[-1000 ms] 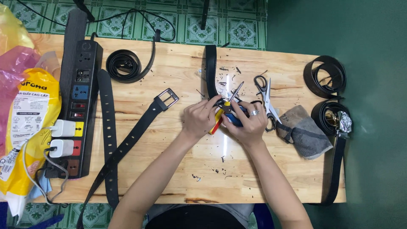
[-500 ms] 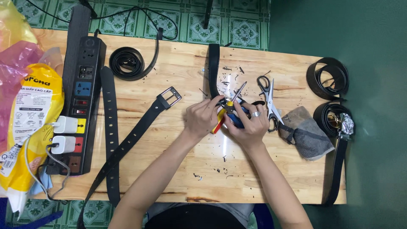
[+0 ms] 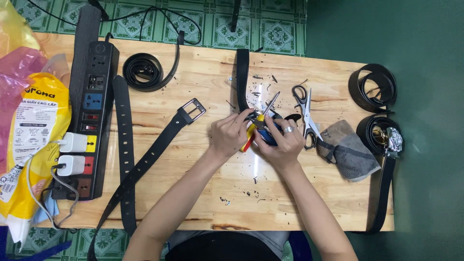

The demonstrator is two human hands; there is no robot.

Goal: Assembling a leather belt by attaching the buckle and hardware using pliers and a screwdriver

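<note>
Black leather gave us the most trouble in the head view: the belt running up the wooden table vanished under our hands, so we could not see the stretch being worked. Our left hand and right hand met just left of the scissors. Between them sat the pliers, their red and yellow handles poking out below the left fingers, the metal tip rising above both hands toward the belt. The left fingers were curled together around the handles; the right fingers, one with a ring, were folded over a blue part we could not make out. Right of the scissors lay a grey cloth.
</note>
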